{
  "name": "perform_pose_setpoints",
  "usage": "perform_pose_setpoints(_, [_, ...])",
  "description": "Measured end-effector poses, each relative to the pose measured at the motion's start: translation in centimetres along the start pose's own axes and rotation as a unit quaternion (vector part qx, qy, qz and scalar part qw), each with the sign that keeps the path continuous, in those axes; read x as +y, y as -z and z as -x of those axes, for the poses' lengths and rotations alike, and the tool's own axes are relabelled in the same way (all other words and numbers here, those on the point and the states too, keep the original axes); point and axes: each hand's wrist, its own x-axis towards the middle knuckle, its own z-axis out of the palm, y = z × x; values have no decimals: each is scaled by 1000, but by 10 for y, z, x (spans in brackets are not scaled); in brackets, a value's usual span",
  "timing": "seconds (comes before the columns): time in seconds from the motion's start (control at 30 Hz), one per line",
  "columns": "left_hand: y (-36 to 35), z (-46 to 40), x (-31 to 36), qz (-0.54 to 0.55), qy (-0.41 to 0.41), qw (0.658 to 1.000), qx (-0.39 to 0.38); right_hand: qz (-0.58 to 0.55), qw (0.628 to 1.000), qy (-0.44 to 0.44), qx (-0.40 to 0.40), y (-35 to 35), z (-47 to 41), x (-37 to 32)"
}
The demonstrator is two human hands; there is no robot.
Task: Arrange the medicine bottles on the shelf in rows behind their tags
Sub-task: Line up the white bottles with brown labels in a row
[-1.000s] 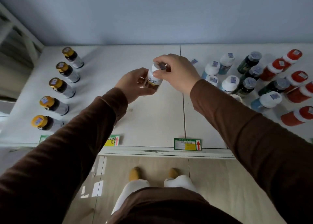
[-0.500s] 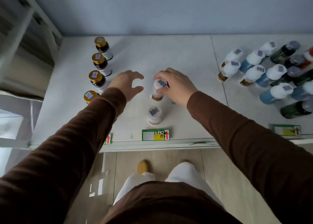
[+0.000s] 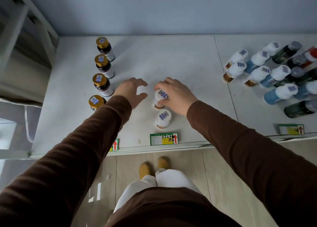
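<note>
My right hand [image 3: 176, 95] grips a white-capped bottle with a brown band [image 3: 159, 98], standing on the white shelf [image 3: 171, 61]. Just in front of it stands a second white-capped bottle [image 3: 163, 119], in line behind the green and yellow tag [image 3: 163, 139] on the shelf's front edge. My left hand [image 3: 133, 92] hovers open just to the left, holding nothing. Several gold-capped dark bottles [image 3: 101, 81] stand in a row at the left; my left sleeve hides the nearest part of that row.
At the right, a loose cluster of white-capped brown [image 3: 234, 72], blue [image 3: 281, 93], dark green [image 3: 299, 109] and red [image 3: 311, 55] bottles crowds the shelf. Another tag [image 3: 291, 129] sits at the front right, and a partly hidden tag [image 3: 114, 145] under my left arm.
A second ago both hands held the white-capped bottle up at the back. My left hand has let go and opened; my right has set it down behind the front bottle.
</note>
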Motion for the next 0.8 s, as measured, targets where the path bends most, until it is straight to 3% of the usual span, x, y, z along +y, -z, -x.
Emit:
perform_pose_setpoints(0.1, [7, -6, 6, -1, -15, 1000, 8, -48, 999, -23, -1, 6, 2, 1])
perform_pose_setpoints(0.23, [18, -22, 32, 15, -34, 999, 21, -114, 987, -79, 78, 29, 16, 18])
perform_pose_setpoints(0.6, [-19, -74, 169, 58, -102, 993, -25, -75, 950, -211, 217, 105, 76, 137])
perform_pose_setpoints(0.8, [-88, -109, 220, 82, -54, 994, -53, -13, 963, -192, 188, 122, 75, 208])
